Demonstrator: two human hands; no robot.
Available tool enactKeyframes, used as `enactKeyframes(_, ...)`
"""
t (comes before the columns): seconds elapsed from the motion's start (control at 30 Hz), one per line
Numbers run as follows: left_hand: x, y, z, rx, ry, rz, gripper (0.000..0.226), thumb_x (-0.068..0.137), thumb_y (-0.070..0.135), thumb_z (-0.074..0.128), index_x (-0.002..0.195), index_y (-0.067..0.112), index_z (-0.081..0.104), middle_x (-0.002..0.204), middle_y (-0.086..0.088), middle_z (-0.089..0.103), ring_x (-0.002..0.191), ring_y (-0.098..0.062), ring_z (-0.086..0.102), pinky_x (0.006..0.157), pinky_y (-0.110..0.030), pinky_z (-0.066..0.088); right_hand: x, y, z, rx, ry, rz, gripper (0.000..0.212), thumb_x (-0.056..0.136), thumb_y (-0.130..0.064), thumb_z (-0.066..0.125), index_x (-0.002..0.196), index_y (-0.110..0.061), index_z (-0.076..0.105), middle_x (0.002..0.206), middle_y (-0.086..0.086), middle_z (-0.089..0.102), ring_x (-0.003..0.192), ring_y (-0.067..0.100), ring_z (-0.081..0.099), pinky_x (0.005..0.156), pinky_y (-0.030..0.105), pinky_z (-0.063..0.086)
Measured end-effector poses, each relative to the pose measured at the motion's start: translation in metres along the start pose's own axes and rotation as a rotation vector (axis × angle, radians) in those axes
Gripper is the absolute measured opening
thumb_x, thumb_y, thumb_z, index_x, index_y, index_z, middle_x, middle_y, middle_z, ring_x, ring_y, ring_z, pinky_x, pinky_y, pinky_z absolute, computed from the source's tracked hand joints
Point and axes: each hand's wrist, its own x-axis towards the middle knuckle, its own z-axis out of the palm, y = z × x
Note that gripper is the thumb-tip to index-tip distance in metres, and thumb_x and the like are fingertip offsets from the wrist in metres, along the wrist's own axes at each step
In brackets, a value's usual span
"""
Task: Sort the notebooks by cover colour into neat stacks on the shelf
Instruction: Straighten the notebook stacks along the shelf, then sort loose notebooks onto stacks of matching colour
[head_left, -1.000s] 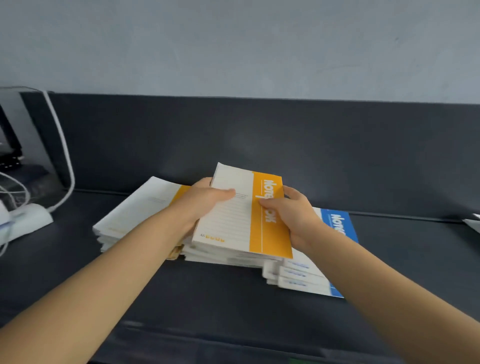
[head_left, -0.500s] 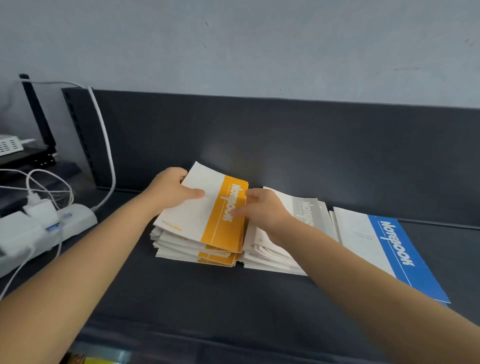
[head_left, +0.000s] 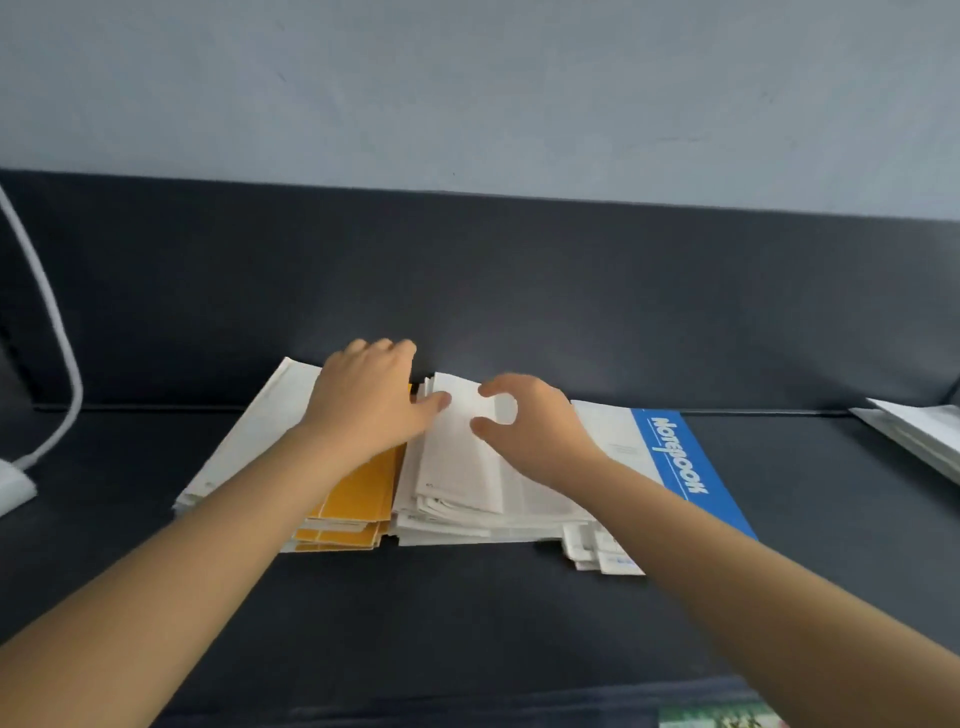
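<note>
Three stacks of notebooks lie side by side on the dark shelf (head_left: 467, 613). The orange-banded stack (head_left: 353, 499) is on the left, a pale grey-white stack (head_left: 457, 488) in the middle and a blue-banded stack (head_left: 675, 462) on the right. My left hand (head_left: 369, 405) lies flat on the orange stack, its fingertips reaching the edge of the middle stack. My right hand (head_left: 530, 421) is over the far part of the middle stack, with fingers and thumb curved and spread and nothing gripped. My forearms hide parts of the orange and blue stacks.
A white cable (head_left: 57, 332) runs down to a white power strip (head_left: 10, 483) at the left edge. More pale paper or notebooks (head_left: 914, 431) lie at the far right. The shelf's dark back panel (head_left: 571, 291) rises right behind the stacks.
The orange notebook that both hands held now lies on the orange stack. My left hand has flattened on top of it, and my right hand has moved onto the middle stack.
</note>
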Motion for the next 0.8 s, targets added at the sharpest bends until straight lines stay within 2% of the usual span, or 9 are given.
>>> enactKeyframes(0.07, 0.003, 0.029, 0.003, 0.024, -0.008, 0.065, 0.065, 0.089, 0.066, 0.045, 0.131, 0.017, 0.05, 0.131, -0.002, 0.058, 0.12, -0.026, 0.052, 0.096, -0.037, 0.044, -0.008, 0.023, -0.022, -0.112, 0.044, 0.025, 0.041, 0.09, -0.031, 0.059, 0.13, -0.022, 0.053, 0.135, -0.003, 0.051, 0.119, 0.017, 0.05, 0.09, 0.025, 0.04)
enactKeyframes(0.17, 0.005, 0.076, 0.007, 0.062, -0.028, 0.146, 0.066, 0.088, 0.069, 0.042, 0.127, 0.017, 0.051, 0.124, -0.001, 0.06, 0.115, -0.026, 0.053, 0.09, -0.036, 0.043, -0.023, 0.061, -0.057, -0.243, 0.056, 0.092, 0.045, 0.091, -0.033, 0.057, 0.132, -0.018, 0.05, 0.128, 0.002, 0.054, 0.116, 0.021, 0.05, 0.085, 0.029, 0.043)
enactKeyframes(0.3, 0.003, 0.144, 0.019, 0.045, -0.068, 0.212, 0.066, 0.087, 0.071, 0.041, 0.125, 0.018, 0.051, 0.125, 0.0, 0.059, 0.115, -0.024, 0.053, 0.092, -0.035, 0.042, -0.046, 0.111, -0.107, -0.339, 0.057, 0.167, 0.046, 0.091, -0.037, 0.057, 0.131, -0.015, 0.049, 0.121, 0.004, 0.056, 0.105, 0.022, 0.054, 0.082, 0.032, 0.047)
enactKeyframes(0.53, 0.001, 0.3, 0.036, 0.013, -0.119, 0.235, 0.07, 0.087, 0.074, 0.038, 0.126, 0.017, 0.051, 0.124, 0.0, 0.06, 0.117, -0.024, 0.051, 0.094, -0.035, 0.041, -0.099, 0.224, -0.21, -0.417, 0.051, 0.24, 0.051, 0.089, -0.042, 0.057, 0.133, -0.016, 0.049, 0.133, 0.002, 0.052, 0.125, 0.022, 0.046, 0.095, 0.032, 0.041)
enactKeyframes(0.67, 0.002, 0.383, 0.042, -0.04, -0.161, 0.23, 0.073, 0.087, 0.074, 0.036, 0.131, 0.017, 0.049, 0.13, 0.001, 0.057, 0.122, -0.024, 0.048, 0.097, -0.036, 0.04, -0.12, 0.279, -0.265, -0.452, 0.023, 0.305, 0.044, 0.088, -0.042, 0.058, 0.123, -0.015, 0.056, 0.121, 0.004, 0.06, 0.11, 0.023, 0.055, 0.085, 0.032, 0.046)
enactKeyframes(0.8, 0.004, 0.44, 0.042, -0.096, -0.19, 0.245, 0.072, 0.087, 0.073, 0.038, 0.131, 0.017, 0.05, 0.129, 0.002, 0.058, 0.122, -0.023, 0.048, 0.094, -0.035, 0.04, -0.124, 0.319, -0.306, -0.462, 0.005, 0.385, 0.043, 0.088, -0.044, 0.057, 0.119, -0.014, 0.058, 0.118, 0.003, 0.062, 0.11, 0.024, 0.056, 0.085, 0.032, 0.047)
